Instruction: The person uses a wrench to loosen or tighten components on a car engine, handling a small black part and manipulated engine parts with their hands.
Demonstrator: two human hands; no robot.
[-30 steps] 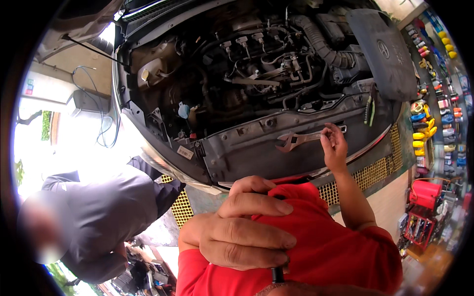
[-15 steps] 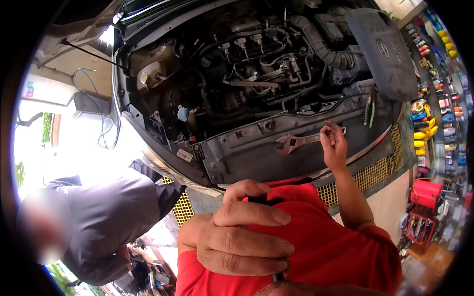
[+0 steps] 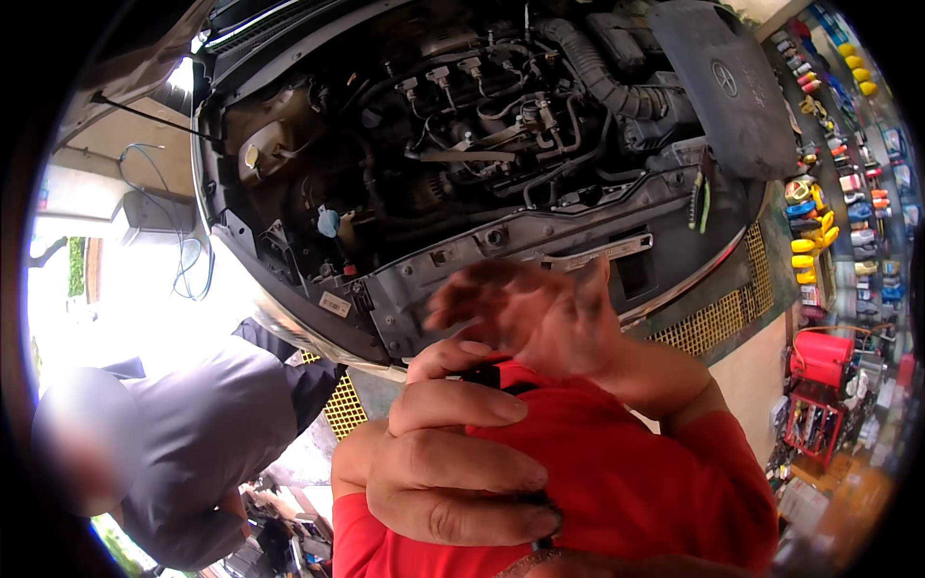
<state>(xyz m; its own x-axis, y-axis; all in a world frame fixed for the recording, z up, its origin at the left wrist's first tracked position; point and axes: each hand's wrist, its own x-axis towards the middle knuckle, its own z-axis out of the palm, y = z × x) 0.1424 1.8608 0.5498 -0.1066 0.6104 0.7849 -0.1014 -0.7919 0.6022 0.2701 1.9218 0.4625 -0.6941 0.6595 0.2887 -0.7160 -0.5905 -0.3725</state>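
Close to the camera, my left hand (image 3: 448, 448) is curled around a small black object (image 3: 479, 374); most of it is covered by the fingers, so its kind is unclear. My right hand (image 3: 549, 313) is raised just beyond it, slightly blurred, with thumb and fingers apart and nothing seen in them. Behind the right hand, an adjustable wrench (image 3: 617, 249) lies on the black front panel (image 3: 424, 279) of an open engine bay. The hand hides the wrench's jaw end.
The car engine (image 3: 482, 135) is exposed, with a grey engine cover (image 3: 723, 87) set at its right. Green-handled pliers (image 3: 703, 200) rest near the cover. At left another person in grey (image 3: 212, 414) bends over. Tools line the right side, near a red tool box (image 3: 814, 424).
My right hand has left the wrench and come up toward my left hand, opening out. The wrench stays on the panel. The whole view has shifted slightly; my left hand keeps its hold.
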